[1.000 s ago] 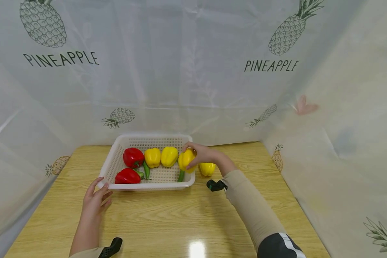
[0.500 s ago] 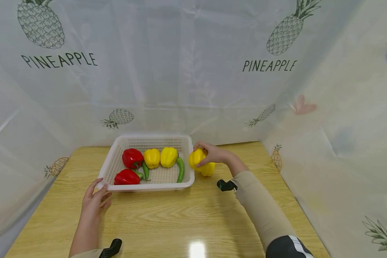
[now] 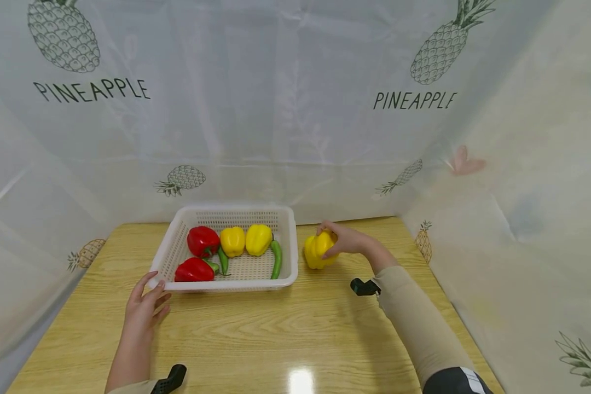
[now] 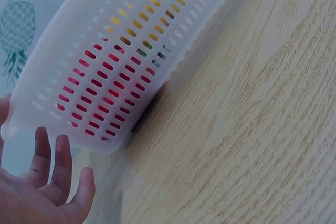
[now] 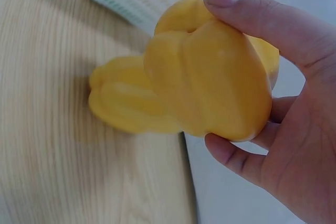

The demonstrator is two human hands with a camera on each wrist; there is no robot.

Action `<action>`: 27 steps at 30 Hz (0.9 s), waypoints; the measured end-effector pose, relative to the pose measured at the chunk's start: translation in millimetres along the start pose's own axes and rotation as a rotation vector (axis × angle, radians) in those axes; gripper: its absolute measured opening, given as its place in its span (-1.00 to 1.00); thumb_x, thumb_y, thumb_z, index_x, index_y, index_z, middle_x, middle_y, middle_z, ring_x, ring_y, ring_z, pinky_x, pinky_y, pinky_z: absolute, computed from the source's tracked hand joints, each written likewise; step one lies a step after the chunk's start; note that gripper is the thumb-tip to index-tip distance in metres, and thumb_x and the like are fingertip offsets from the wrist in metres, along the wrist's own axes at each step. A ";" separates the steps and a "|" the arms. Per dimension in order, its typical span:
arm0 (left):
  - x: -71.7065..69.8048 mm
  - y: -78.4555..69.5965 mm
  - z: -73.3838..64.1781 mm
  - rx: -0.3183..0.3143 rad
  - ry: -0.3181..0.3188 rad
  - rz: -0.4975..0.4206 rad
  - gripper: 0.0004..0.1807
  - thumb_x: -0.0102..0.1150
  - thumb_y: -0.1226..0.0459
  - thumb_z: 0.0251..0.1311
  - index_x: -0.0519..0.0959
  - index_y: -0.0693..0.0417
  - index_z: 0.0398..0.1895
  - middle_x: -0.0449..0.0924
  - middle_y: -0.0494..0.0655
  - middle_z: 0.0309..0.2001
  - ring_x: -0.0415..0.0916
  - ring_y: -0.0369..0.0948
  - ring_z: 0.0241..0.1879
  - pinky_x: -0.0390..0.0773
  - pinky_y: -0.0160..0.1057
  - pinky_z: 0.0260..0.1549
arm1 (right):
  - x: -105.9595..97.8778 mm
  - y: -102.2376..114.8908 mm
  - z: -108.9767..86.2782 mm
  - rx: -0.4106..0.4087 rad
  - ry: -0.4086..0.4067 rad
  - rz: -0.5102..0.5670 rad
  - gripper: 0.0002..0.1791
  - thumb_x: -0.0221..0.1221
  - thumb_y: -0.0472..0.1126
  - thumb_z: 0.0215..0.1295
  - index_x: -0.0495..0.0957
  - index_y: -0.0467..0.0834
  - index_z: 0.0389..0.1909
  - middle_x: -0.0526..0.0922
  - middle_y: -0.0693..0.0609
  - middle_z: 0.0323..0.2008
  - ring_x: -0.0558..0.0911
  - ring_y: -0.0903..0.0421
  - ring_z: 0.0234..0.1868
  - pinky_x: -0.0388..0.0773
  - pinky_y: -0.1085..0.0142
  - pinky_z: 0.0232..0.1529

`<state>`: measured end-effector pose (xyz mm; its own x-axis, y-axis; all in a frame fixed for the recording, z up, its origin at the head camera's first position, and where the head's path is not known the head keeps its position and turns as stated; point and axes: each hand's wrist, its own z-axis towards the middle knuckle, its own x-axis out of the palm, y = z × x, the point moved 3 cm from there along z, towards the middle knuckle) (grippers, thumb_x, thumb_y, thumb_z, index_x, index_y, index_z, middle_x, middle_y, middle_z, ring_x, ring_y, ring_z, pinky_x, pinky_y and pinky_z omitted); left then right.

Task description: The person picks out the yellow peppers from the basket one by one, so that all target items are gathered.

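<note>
Around a yellow bell pepper (image 5: 210, 72), my right hand (image 3: 346, 239) curls thumb and fingers, holding it just right of the white plastic basket (image 3: 236, 285). A second yellow bell pepper (image 5: 123, 95) lies on the table below it, mostly covered by the held one in the head view. My left hand (image 3: 145, 301) pinches the basket's near left corner; its other fingers (image 4: 63, 166) hang beside the wall. Inside the basket are a red bell pepper (image 3: 203, 241), another red pepper (image 3: 193, 270), two yellow bell peppers (image 3: 258, 239) and green chili peppers (image 3: 276, 260).
The basket stands at the back of a wooden table (image 3: 256, 334), close to a pineapple-print curtain (image 3: 285, 109). More of the curtain hangs along both sides. Each wrist carries a small black device (image 3: 364, 287).
My right hand has carried the yellow bell pepper rightward, from over the basket's right end to above the pepper on the table. A green chili is uncovered. My left hand stays put.
</note>
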<state>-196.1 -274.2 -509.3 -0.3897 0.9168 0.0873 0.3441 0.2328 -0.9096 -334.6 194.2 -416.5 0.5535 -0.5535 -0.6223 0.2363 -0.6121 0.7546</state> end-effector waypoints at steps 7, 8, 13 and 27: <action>-0.8 -1.1 -0.7 -0.001 -0.012 -0.007 -0.41 0.16 -0.02 0.30 0.23 -0.45 0.36 0.34 -0.30 -0.01 0.55 -0.39 -0.23 0.57 -0.34 -0.25 | -4.2 -14.6 -9.8 0.021 -0.021 0.000 -0.41 0.44 -0.32 0.06 0.34 -0.15 0.06 0.40 -0.16 0.07 0.49 -0.04 -0.10 0.52 0.16 -0.11; -0.6 -1.2 -1.0 0.002 -0.013 -0.008 -0.41 0.17 -0.02 0.30 0.24 -0.44 0.36 0.36 -0.32 -0.03 0.55 -0.38 -0.24 0.57 -0.34 -0.25 | -4.9 -16.6 -10.9 0.027 -0.024 0.000 -0.41 0.44 -0.33 0.06 0.33 -0.16 0.06 0.39 -0.16 0.07 0.49 -0.03 -0.11 0.52 0.16 -0.11; 0.5 -1.8 -2.2 0.023 -0.004 -0.014 -0.43 0.17 0.00 0.30 0.25 -0.42 0.35 0.45 -0.42 -0.17 0.56 -0.39 -0.26 0.57 -0.32 -0.25 | -8.2 -27.3 -17.7 0.073 -0.040 -0.025 -0.42 0.44 -0.34 0.05 0.35 -0.16 0.04 0.39 -0.15 0.07 0.48 -0.02 -0.13 0.50 0.18 -0.15; -0.6 -0.4 -1.4 0.029 0.003 -0.022 -0.42 0.18 0.00 0.30 0.25 -0.41 0.35 0.45 -0.43 -0.17 0.57 -0.38 -0.26 0.57 -0.33 -0.26 | -6.4 -53.9 -24.2 0.084 -0.125 -0.087 -0.40 0.45 -0.35 0.01 0.38 -0.16 0.05 0.40 -0.17 0.12 0.45 -0.09 -0.05 0.47 0.07 -0.05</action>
<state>-194.8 -274.4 -508.4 -0.3940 0.9127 0.1088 0.3107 0.2437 -0.9187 -331.5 244.4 -448.1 0.4289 -0.5594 -0.7093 0.2086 -0.7027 0.6803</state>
